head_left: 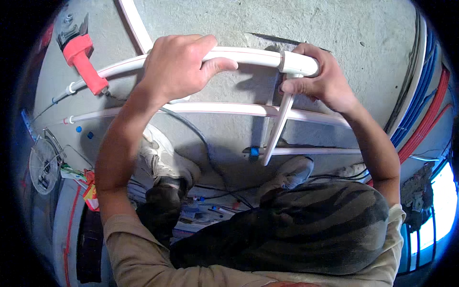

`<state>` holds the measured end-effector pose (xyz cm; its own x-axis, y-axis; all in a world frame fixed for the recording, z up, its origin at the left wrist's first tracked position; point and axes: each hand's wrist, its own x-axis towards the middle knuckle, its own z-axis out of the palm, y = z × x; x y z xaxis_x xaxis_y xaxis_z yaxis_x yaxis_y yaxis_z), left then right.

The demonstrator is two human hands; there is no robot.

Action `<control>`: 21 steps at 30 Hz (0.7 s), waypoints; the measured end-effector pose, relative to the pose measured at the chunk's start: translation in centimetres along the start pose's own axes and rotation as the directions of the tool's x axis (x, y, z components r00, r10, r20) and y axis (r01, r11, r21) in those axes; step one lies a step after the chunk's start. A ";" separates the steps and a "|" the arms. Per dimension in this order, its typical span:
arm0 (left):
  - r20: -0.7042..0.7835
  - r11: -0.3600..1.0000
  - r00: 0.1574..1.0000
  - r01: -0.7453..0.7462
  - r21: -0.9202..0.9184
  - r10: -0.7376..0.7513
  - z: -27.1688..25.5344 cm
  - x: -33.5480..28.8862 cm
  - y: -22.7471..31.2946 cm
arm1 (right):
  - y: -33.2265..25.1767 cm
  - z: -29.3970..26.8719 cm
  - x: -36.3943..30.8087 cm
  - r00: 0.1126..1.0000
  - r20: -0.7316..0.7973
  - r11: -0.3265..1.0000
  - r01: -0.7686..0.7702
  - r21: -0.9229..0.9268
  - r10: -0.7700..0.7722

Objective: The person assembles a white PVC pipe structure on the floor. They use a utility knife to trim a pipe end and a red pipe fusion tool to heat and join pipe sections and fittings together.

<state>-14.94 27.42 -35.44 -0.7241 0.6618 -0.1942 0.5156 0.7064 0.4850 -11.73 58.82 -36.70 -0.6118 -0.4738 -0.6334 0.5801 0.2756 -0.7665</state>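
A white plastic pipe (246,55) is gripped by the wrapped fingers of the left hand (178,67), while its white tee fitting (297,63) is clasped between the right hand's (333,80) thumb and fingers.

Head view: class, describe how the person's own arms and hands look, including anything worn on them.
The left hand and right hand are ungloved, and no watch or wristband shows. The left forearm and right forearm are uncovered, without visible cables or markings. Beige fabric covers the upper arms: the left sleeve and right sleeve end near the elbows.
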 end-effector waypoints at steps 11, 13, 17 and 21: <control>-0.064 0.996 0.998 0.003 -0.090 -0.009 0.3 0.1 0.3 | 0.4 1.1 0.4 0.997 -0.072 0.990 0.005 0.138 0.005; -0.059 0.995 0.998 0.022 -0.095 -0.028 0.2 0.1 0.4 | 0.1 1.3 0.4 0.995 -0.095 0.995 -0.016 0.095 0.025; -0.052 0.999 0.999 -0.008 -0.038 0.006 -0.2 0.2 0.3 | -0.8 1.6 0.4 0.992 -0.122 0.999 -0.035 0.029 0.038; -0.082 0.987 0.997 -0.002 -0.163 -0.011 0.1 0.1 0.3 | -1.0 1.5 0.6 0.994 -0.105 0.998 -0.028 0.050 0.033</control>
<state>-14.78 27.75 -35.39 -0.7648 0.6312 -0.1292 0.4359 0.6546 0.6176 -11.88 56.99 -36.15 -0.6450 -0.3740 -0.6664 0.6234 0.2468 -0.7419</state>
